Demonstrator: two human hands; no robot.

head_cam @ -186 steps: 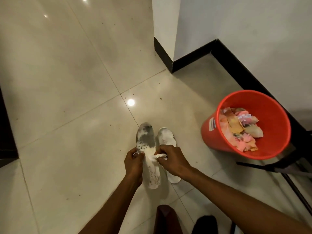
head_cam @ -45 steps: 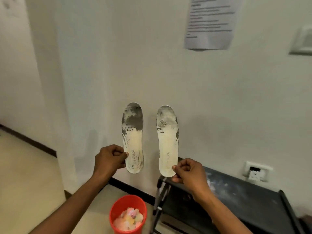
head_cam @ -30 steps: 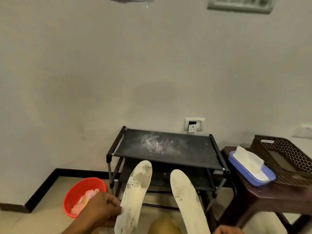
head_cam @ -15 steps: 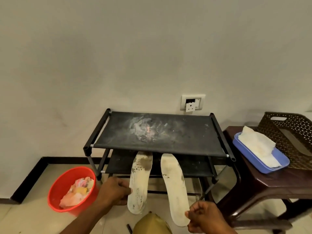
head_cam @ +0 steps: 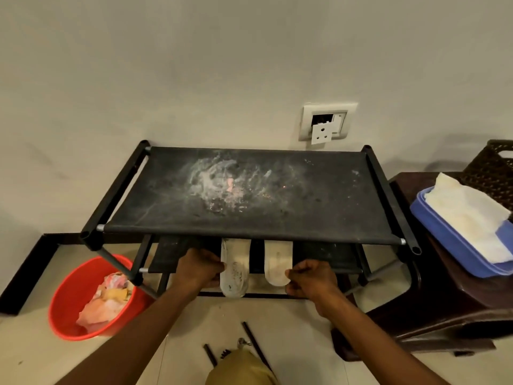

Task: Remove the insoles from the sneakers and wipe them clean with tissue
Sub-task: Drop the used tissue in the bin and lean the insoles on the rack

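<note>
Our left grip (head_cam: 198, 269) holds the left insole (head_cam: 234, 262) by its edge, and our right grip (head_cam: 311, 279) pinches the heel of the right insole (head_cam: 277, 258). Both lie side by side on the shoe rack's lower shelf (head_cam: 327, 258), heels overhanging its front.

just one camera, up on the person's head, facing forward and down onto the black rack (head_cam: 319, 195) by the wall (head_cam: 194, 65), fairly near.

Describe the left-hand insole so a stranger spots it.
On the black rack against the wall, two insoles lie on the lower shelf. The left insole, held by the left hand, is dark-speckled and juts further forward than the right insole.
</note>
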